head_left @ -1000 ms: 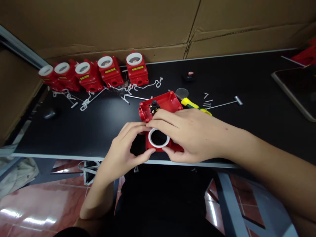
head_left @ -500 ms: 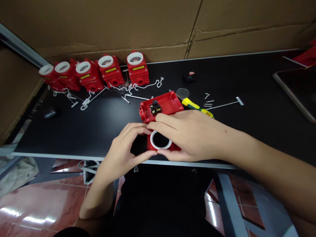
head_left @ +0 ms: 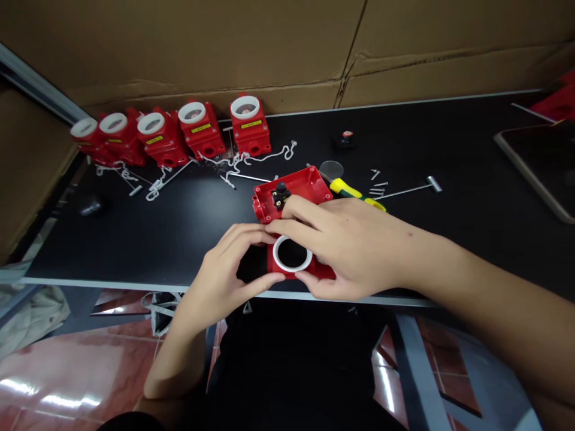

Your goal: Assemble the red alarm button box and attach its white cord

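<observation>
Near the table's front edge lies a red cover (head_left: 272, 258) with a white ring (head_left: 275, 263) around its round opening. My left hand (head_left: 229, 263) grips the cover's left side, thumb at the front and fingers at the back. My right hand (head_left: 350, 245) arches over the right part, its thumb and fingers closed about the ring and hiding much of the cover. Just behind sits an open red box (head_left: 309, 185) with a black switch block (head_left: 279, 196) inside. My right hand's raised finger is close to that block; whether they touch, I cannot tell.
Several red boxes with white rings (head_left: 245, 108) stand at the back left, white cords (head_left: 269, 154) before them. A yellow-green screwdriver (head_left: 345, 189), a clear disc (head_left: 331, 169), screws (head_left: 378, 190) and a metal T-bar (head_left: 433, 184) lie right. A dark tablet-like device (head_left: 539, 161) is far right.
My right thumb has slid a little right along the front of the ring, and one right finger has lifted toward the switch block. My left hand stays in place.
</observation>
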Demonstrator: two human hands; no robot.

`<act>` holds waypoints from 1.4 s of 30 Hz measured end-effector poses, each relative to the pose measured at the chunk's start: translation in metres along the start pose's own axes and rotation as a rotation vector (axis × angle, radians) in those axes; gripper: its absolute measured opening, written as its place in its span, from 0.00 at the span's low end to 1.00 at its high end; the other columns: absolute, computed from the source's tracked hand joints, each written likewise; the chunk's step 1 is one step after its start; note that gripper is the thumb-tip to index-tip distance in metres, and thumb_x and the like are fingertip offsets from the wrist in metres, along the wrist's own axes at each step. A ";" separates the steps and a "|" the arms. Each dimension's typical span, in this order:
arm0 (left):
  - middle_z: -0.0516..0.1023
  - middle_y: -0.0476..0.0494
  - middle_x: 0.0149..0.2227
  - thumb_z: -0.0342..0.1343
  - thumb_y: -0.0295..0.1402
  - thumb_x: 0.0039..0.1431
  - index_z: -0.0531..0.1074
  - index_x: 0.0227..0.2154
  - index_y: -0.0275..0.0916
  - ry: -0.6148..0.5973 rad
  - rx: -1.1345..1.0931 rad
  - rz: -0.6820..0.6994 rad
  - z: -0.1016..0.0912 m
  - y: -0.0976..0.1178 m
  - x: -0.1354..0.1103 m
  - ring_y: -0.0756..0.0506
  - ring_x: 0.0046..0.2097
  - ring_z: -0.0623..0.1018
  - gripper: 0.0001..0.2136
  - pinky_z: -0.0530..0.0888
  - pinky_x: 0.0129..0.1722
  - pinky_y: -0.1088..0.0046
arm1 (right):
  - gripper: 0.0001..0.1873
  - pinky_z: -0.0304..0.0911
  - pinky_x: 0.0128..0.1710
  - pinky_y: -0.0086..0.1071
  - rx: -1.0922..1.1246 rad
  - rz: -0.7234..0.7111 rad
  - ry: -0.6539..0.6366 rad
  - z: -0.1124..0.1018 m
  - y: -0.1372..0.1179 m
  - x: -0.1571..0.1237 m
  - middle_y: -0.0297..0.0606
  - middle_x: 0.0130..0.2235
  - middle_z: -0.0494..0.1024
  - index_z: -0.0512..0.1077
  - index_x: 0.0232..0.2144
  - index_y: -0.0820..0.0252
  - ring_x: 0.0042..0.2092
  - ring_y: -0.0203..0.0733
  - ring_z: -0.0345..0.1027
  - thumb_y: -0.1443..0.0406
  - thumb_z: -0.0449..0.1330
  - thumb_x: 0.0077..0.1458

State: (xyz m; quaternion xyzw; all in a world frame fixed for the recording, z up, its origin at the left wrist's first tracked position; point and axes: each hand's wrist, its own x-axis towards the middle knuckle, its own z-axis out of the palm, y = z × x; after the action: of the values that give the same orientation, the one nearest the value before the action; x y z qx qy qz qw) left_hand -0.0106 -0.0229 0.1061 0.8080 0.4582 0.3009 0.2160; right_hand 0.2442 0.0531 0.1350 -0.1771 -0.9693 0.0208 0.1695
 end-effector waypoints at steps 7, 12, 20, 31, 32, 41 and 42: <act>0.81 0.43 0.55 0.72 0.39 0.67 0.74 0.54 0.42 -0.003 0.007 0.002 0.000 -0.002 -0.001 0.45 0.57 0.81 0.19 0.78 0.61 0.68 | 0.23 0.54 0.31 0.29 0.001 -0.031 -0.002 -0.001 0.000 0.001 0.41 0.49 0.76 0.76 0.54 0.64 0.32 0.34 0.65 0.58 0.59 0.61; 0.81 0.43 0.55 0.72 0.41 0.66 0.74 0.53 0.42 0.004 -0.003 0.001 0.000 -0.002 -0.001 0.44 0.57 0.81 0.19 0.79 0.61 0.67 | 0.22 0.56 0.29 0.30 0.013 -0.031 0.035 0.002 -0.002 0.003 0.40 0.46 0.77 0.76 0.52 0.65 0.32 0.35 0.65 0.58 0.59 0.60; 0.82 0.42 0.55 0.72 0.41 0.66 0.74 0.54 0.42 0.013 -0.023 -0.004 0.002 -0.001 0.000 0.43 0.58 0.82 0.19 0.79 0.61 0.65 | 0.26 0.66 0.32 0.32 -0.018 -0.003 0.042 0.001 -0.002 0.001 0.41 0.49 0.79 0.74 0.58 0.66 0.36 0.38 0.75 0.52 0.57 0.69; 0.81 0.40 0.57 0.70 0.39 0.68 0.74 0.57 0.43 -0.004 -0.034 0.011 0.001 -0.002 0.000 0.42 0.59 0.81 0.19 0.79 0.63 0.61 | 0.33 0.68 0.31 0.34 -0.051 0.033 0.018 0.001 -0.002 -0.001 0.42 0.51 0.80 0.73 0.60 0.66 0.36 0.40 0.78 0.45 0.59 0.69; 0.81 0.40 0.57 0.70 0.39 0.68 0.74 0.57 0.43 -0.003 -0.033 0.013 0.001 -0.002 0.000 0.42 0.59 0.81 0.19 0.79 0.63 0.61 | 0.33 0.68 0.32 0.34 -0.050 0.037 0.014 0.001 -0.002 -0.001 0.41 0.51 0.80 0.73 0.60 0.66 0.36 0.39 0.78 0.44 0.60 0.69; 0.80 0.40 0.58 0.68 0.39 0.70 0.73 0.58 0.43 -0.015 -0.005 0.026 -0.001 -0.001 -0.001 0.41 0.59 0.81 0.18 0.79 0.62 0.61 | 0.31 0.62 0.32 0.32 -0.033 0.009 0.021 0.001 -0.001 -0.001 0.42 0.49 0.79 0.75 0.59 0.66 0.35 0.36 0.74 0.46 0.57 0.70; 0.80 0.40 0.58 0.69 0.38 0.70 0.73 0.59 0.43 -0.014 0.001 0.029 -0.001 -0.001 -0.001 0.41 0.59 0.81 0.19 0.79 0.62 0.62 | 0.30 0.62 0.33 0.32 -0.026 -0.011 0.026 0.001 -0.001 -0.001 0.43 0.48 0.79 0.75 0.58 0.66 0.35 0.36 0.73 0.47 0.56 0.71</act>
State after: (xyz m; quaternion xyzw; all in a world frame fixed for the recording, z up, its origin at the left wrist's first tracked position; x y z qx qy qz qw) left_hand -0.0121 -0.0234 0.1058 0.8168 0.4451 0.2979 0.2143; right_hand 0.2442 0.0523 0.1343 -0.1743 -0.9681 0.0052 0.1798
